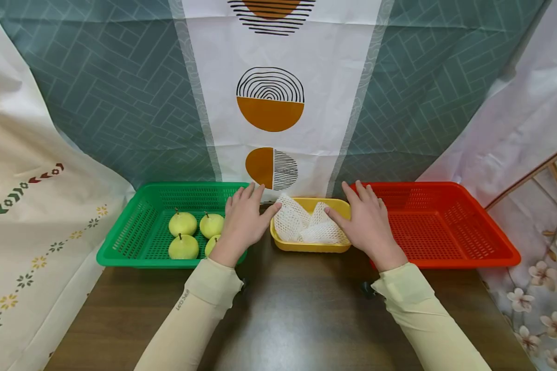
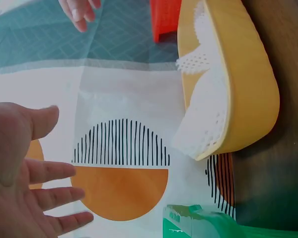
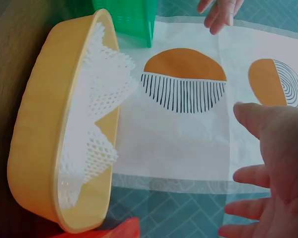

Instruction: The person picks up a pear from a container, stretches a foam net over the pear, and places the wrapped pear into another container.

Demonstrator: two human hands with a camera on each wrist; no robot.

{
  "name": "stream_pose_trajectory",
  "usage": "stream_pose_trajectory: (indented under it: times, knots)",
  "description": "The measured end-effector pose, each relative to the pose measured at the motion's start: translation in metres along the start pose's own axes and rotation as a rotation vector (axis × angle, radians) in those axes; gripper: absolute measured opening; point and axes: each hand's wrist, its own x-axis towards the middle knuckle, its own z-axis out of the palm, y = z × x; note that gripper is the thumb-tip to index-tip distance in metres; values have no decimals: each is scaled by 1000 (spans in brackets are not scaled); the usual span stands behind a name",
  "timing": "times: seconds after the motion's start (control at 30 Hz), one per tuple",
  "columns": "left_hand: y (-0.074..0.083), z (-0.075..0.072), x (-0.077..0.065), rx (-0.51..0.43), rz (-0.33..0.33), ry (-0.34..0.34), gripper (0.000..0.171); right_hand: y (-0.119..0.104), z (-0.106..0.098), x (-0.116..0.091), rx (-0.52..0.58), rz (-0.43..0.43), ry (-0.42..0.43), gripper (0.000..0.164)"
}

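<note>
Both hands hover over the middle of the table with fingers spread, holding nothing. My left hand (image 1: 247,216) is between the green basket (image 1: 120,242) and the yellow basin (image 1: 312,248), partly covering a pear in the head view. On the other side, my right hand (image 1: 365,219) is between the basin and the red basket (image 1: 450,264). White foam fruit nets (image 1: 325,233) lie in the basin, some poking above its rim; in the left wrist view the nets (image 2: 203,109) stay apart from the left hand (image 2: 35,173). Several yellow-green pears (image 1: 183,224) sit in the green basket.
A dark wooden table (image 1: 301,309) carries the baskets and basin. Behind them hangs a patterned cloth (image 1: 278,165). Light floral cloths (image 1: 37,237) flank both sides. Small dark objects (image 1: 367,289) show beside each wrist.
</note>
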Motion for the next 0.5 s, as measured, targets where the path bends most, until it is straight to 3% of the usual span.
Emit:
stream_pose_trajectory:
  times: [0.17,0.33,0.5]
  knots:
    - [4,-3,-1,-146,7,27,61,-4,-4,-2,88,-18,43,74]
    - [6,3,-5,-312,42,9,36,-6,-2,-5,139,1,58,59]
    - [4,10,-11,-368,44,-3,26,-9,2,-8,165,5,60,50]
